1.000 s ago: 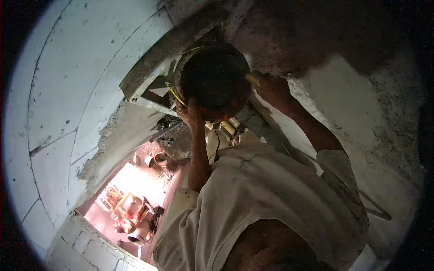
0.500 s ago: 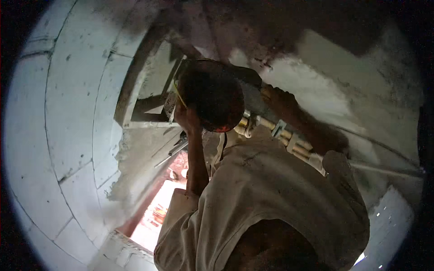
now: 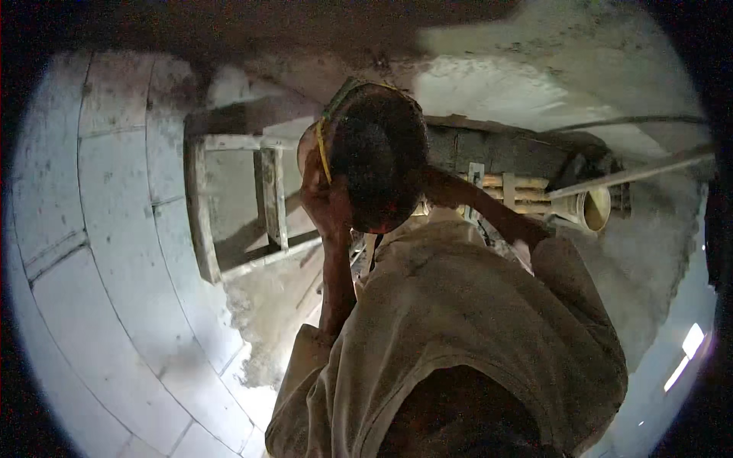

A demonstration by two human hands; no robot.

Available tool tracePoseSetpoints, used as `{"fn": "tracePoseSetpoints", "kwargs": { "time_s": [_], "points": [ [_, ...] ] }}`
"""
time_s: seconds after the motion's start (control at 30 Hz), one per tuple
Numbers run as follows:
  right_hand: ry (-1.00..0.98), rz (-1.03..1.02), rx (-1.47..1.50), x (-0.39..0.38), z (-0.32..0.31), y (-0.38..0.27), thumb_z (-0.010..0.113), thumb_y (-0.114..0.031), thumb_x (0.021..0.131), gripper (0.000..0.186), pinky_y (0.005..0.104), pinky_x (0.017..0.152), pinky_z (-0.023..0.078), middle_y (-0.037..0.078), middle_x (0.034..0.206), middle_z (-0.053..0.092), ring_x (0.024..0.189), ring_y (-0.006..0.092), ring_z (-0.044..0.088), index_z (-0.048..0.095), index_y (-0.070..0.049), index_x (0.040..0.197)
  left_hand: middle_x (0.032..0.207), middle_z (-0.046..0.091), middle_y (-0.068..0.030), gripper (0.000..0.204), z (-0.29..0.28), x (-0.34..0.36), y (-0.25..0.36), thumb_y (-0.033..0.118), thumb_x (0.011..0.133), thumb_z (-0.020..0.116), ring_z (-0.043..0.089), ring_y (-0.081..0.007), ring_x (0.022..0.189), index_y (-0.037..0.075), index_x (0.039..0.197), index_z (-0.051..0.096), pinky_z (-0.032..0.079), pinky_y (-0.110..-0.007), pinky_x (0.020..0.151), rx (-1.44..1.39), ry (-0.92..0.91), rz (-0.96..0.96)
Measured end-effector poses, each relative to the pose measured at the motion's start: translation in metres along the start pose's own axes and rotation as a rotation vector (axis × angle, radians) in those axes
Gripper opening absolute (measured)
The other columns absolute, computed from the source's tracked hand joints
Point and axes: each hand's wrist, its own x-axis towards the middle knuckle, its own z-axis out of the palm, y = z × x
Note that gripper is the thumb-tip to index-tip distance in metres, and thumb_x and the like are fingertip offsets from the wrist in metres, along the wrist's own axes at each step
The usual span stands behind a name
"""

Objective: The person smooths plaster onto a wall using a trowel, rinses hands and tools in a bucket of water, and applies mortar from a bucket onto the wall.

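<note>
A dark, round, bowl-like thing (image 3: 382,156) is up in front of my chest, with a thin yellow band along its left edge. It is too dark to make out what lies in it. My left hand (image 3: 327,202) is closed on its left edge, fingers curled near the yellow band. My right hand (image 3: 440,188) is at its lower right side. The fingers there are hidden behind the dark round thing, and I cannot see whether they hold anything.
A wooden frame (image 3: 200,214) with crossbars stands at left beside a pale block wall (image 3: 114,252). Yellowish poles (image 3: 527,185) lie right of my right arm, near a pale pole (image 3: 634,172) and an open-ended cream bucket-like thing (image 3: 594,209). Patchy plaster (image 3: 489,84) spans the far side.
My view has turned. My right hand has come in from the right to the dark round thing; the dark flat-bladed tool it gripped by the handle no longer shows. My left hand keeps its hold.
</note>
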Motion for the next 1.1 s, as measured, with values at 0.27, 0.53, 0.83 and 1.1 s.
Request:
{"fn": "tracePoseSetpoints", "kwargs": {
  "time_s": [0.27,0.53,0.83,1.1],
  "points": [
    [0.343,0.12,-0.191,-0.051,0.013,-0.026,0.053,-0.006,0.093,0.037,0.0362,0.085,0.055,0.018,0.127,0.054,0.099,0.0251,0.061,0.052,-0.007,0.131,0.118,0.063,-0.0124,0.05,0.012,0.045,-0.056,-0.004,0.075,0.058,0.057,-0.0174,0.1,-0.004,0.125,0.056,0.044,-0.03,0.084,-0.221,-0.162,-0.172],
    [0.806,0.233,0.466,-0.037,0.073,-0.097,0.049,-0.03,0.099,0.046,0.0281,0.051,0.048,0.004,0.07,0.056,0.053,0.0083,0.051,0.042,-0.004,0.136,0.129,0.056,-0.0123,0.057,0.04,0.093,-0.065,-0.005,0.075,0.056,0.054,-0.0211,0.107,-0.001,0.132,0.052,0.039,-0.031,0.087,-0.21,-0.283,-0.572],
    [1.166,-0.298,1.539,-0.064,0.102,-0.174,0.052,-0.043,0.097,0.044,0.0222,0.052,0.048,0.003,0.092,0.058,0.061,0.009,0.054,0.048,-0.009,0.123,0.121,0.056,-0.0142,0.052,0.051,0.112,-0.075,0.004,0.073,0.059,0.056,-0.0289,0.103,-0.001,0.125,0.055,0.043,-0.041,0.088,0.144,-0.387,-0.404],
    [2.107,0.041,1.265,-0.125,0.097,-0.134,0.045,-0.049,0.095,0.044,0.0269,0.057,0.045,0.002,0.082,0.055,0.068,0.0121,0.053,0.054,-0.008,0.108,0.139,0.042,-0.0185,0.066,0.018,0.147,-0.115,0.01,0.073,0.063,0.042,-0.0368,0.125,0.005,0.137,0.043,0.033,-0.053,0.102,0.216,-0.497,-0.387]
  ]
}}
